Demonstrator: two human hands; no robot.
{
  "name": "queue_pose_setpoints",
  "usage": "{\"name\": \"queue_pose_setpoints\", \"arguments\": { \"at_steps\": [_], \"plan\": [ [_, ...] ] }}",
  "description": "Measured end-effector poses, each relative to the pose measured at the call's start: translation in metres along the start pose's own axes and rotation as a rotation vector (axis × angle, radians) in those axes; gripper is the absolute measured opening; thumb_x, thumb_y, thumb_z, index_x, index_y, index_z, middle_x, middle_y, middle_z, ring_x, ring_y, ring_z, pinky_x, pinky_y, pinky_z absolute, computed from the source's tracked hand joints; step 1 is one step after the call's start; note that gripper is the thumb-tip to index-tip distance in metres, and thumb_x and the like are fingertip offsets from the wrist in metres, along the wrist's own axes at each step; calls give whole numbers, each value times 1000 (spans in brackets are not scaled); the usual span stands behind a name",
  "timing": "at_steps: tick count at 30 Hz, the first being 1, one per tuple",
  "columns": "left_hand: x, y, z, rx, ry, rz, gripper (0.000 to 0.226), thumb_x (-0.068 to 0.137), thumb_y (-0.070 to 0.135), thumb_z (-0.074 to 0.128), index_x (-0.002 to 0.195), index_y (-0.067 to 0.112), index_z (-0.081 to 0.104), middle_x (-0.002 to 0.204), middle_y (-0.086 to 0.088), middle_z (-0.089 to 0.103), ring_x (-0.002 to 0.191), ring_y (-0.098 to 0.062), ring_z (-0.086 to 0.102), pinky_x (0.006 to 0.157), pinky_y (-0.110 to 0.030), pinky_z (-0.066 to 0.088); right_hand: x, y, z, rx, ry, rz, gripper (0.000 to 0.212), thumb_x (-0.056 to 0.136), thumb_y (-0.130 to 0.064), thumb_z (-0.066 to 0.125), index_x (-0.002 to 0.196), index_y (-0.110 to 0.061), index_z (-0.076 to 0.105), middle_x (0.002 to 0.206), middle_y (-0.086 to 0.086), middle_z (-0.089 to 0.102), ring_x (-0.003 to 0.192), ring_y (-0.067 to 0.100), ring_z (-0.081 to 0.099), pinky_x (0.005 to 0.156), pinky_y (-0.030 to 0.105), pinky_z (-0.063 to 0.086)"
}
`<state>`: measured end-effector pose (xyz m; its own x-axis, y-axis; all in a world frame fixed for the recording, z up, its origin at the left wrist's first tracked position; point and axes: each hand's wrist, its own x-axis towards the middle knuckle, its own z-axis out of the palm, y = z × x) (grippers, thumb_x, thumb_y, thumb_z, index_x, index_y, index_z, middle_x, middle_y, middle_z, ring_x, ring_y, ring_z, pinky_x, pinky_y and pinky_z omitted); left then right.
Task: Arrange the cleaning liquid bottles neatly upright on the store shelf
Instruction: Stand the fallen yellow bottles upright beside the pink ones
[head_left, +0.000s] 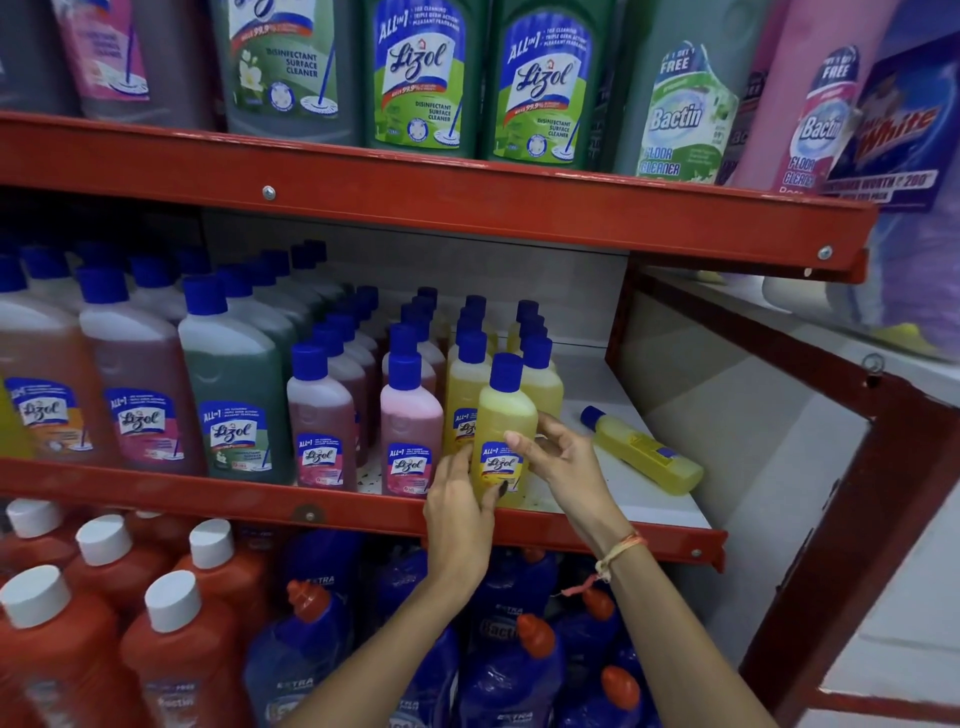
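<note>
- On the middle shelf (363, 512), both hands, left hand (460, 499) and right hand (563, 462), clasp an upright yellow bottle (503, 431) at the front row.
- Next, likely: stand up the fallen yellow bottle (644, 452) lying at three o'clock.

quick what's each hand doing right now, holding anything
Left hand: closed on the lower part of the upright yellow Lizol bottle.
Right hand: fingers touching the same bottle's side; firm grip cannot be told.

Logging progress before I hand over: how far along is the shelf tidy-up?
Mostly done: the rows of small bottles stand upright on the middle shelf. In hand: the left hand and right hand are setting a yellow bottle upright at the front. Left: one yellow bottle lying on its side.
</note>
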<state>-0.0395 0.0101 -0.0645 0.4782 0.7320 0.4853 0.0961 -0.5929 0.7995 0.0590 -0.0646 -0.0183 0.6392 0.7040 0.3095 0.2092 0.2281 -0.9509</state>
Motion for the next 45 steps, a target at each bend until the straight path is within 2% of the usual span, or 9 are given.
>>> {"name": "queue_pose_setpoints", "arguments": {
  "at_steps": [9,13,16,19,23,27,30,38,45],
  "plan": [
    [-17,24,-7,-80,167,233,55,89,17,57,139,20,35,139,6,36,129,-11,43,105,-25,41,1,-12,-21,-155,-23,-6,54,72,-30,77,122,-14,63,113,1,72,105,10,68,92,25,54],
    [-14,43,7,-104,38,369,32,91,19,56,123,19,53,121,6,56,114,-1,51,99,-16,42,9,-15,-67,-241,280,-37,18,86,-31,66,96,-18,73,97,6,75,95,19,71,88,33,56],
    [-3,52,29,-135,-160,290,22,90,24,57,110,18,61,109,5,63,98,-1,59,88,-15,47,24,-1,-112,-649,555,46,21,90,-26,59,100,-15,74,101,13,75,101,31,67,90,38,52],
    [12,59,56,-169,-250,151,18,87,22,60,103,13,65,102,-1,69,88,-6,63,79,-16,51,41,9,-142,-928,464,241,29,93,-12,50,114,-1,67,113,24,69,107,38,63,84,34,47],
    [26,57,82,-124,-337,-7,20,84,15,63,102,7,66,100,-7,73,86,-10,65,79,-16,52,56,7,-147,-1123,218,484,41,99,-28,43,118,4,59,121,24,62,110,37,58,80,35,43],
    [32,51,92,-48,-387,-98,27,85,8,59,111,3,63,109,-12,71,102,-21,66,91,-32,52,62,-5,-151,-988,111,545,42,83,-39,69,59,-10,51,63,6,54,56,16,53,51,25,36],
    [36,50,95,-72,-418,-199,26,86,2,54,109,-2,63,109,-18,70,102,-29,65,91,-37,52,50,-8,-146,-696,76,628,45,72,-27,82,52,-10,46,44,1,49,35,8,46,39,17,36],
    [35,59,92,-470,-416,-495,15,83,5,63,75,16,58,82,-4,62,82,-23,62,90,-46,54,21,-1,-133,-265,139,523,40,73,-18,80,105,4,69,74,9,74,53,12,68,44,18,50],
    [24,72,81,-608,-144,-373,34,90,14,56,124,10,57,111,2,63,97,-9,60,84,-19,49,1,1,-106,-80,262,129,39,72,-5,79,106,-8,61,105,8,68,87,21,69,74,30,58]
  ]
}}
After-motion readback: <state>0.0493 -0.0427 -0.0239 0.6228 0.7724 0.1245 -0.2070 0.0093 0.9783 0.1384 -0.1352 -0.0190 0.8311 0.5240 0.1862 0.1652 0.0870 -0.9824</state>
